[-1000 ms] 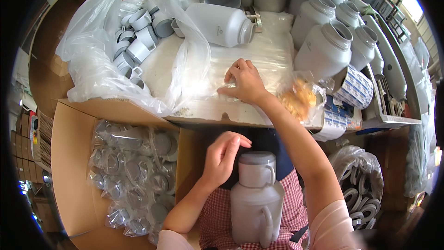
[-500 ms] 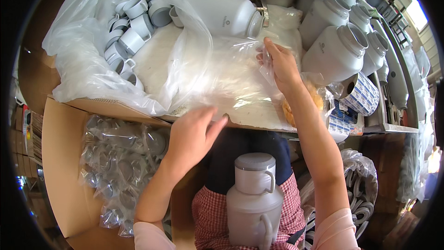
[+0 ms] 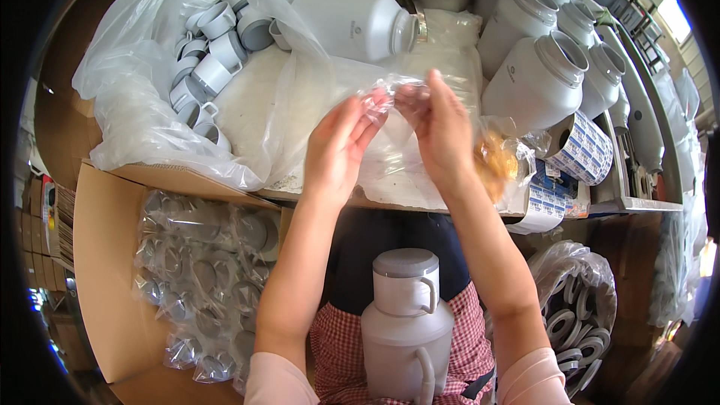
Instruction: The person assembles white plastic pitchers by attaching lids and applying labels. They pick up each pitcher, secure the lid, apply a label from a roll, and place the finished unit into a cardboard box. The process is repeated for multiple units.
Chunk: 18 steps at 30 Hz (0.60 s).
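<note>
Over the worktable, my left hand (image 3: 341,142) and my right hand (image 3: 439,127) face each other and both grip the edge of a clear plastic bag (image 3: 394,90). The bag is thin and partly lost against the pale table cover, so its full outline cannot be made out. On my lap, between my forearms, stands an upright light grey jug (image 3: 409,337) with a side handle. A handled cup with a dark grey top (image 3: 405,270) sits on its neck. Just beyond my hands a similar grey jug body (image 3: 352,26) lies on its side.
Grey cups (image 3: 214,60) lie in a plastic liner at the far left. Open-necked jug bodies (image 3: 536,79) stand at right, near a label roll (image 3: 581,150). A cardboard box (image 3: 109,262) holds bagged parts (image 3: 202,270). Grey rings (image 3: 574,330) fill a bag at lower right.
My left hand has risen from the table's front edge to the plastic bag and closed on it. My right hand has come slightly left and down with the bag.
</note>
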Available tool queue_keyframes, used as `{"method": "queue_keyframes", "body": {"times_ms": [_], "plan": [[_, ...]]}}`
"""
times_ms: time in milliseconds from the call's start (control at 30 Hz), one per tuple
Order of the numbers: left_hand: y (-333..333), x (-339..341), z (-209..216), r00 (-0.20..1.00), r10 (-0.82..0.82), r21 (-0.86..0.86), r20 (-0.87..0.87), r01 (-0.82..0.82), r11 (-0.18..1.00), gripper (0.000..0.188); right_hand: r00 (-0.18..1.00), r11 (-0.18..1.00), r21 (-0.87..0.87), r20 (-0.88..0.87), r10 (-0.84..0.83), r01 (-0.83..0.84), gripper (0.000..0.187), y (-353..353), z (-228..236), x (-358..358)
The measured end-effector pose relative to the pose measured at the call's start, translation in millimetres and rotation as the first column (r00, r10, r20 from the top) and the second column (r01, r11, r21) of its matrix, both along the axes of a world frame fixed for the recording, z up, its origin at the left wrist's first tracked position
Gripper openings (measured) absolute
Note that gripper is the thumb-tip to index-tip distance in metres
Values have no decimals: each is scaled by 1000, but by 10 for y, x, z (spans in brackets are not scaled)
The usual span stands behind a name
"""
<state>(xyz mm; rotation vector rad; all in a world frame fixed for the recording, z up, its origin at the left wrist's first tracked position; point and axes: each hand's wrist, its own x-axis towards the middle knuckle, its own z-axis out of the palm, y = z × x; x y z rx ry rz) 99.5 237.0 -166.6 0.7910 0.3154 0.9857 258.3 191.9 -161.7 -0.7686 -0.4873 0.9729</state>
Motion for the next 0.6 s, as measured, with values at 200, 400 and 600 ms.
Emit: {"method": "queue_keyframes", "body": {"times_ms": [200,400,600], "plan": [[-526,-948,-173,986,64,3,-153,-64,998,19,933,872,-338,-70,353,-355,66,-1059,-66,377],[-1522,-1448,-200,971,-43,25,-236,50,998,29,861,951,-255,428,274,-176,67,-2308,-204,-135],[-2055,-1951,-75,754,-552,168,-356,633,756,21,560,719,-213,497,663,-662,22,-3079,-164,-68]]}}
